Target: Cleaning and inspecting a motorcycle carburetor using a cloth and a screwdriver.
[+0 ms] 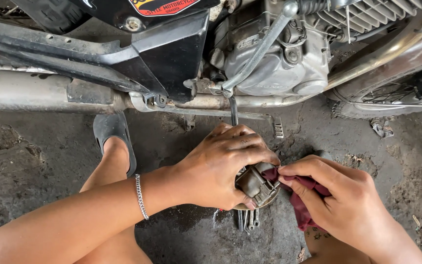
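dull grey metal part (256,185), greasy; soft matt maroon cloth (303,205); rough dirty concrete floor (35,161); matt cast-metal engine (274,63); shiny chain bracelet (141,196).

Bare arms without sleeves, a thin silver chain bracelet (141,196) on the left wrist, and a black sandal (108,128) on one foot.

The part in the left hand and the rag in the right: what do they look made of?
The small engine part in the left hand looks like cast metal, dull grey-brown and grimy, with a rounded rim below. The rag pinched by the right hand looks like soft woven cloth, dark red, creased and limp.
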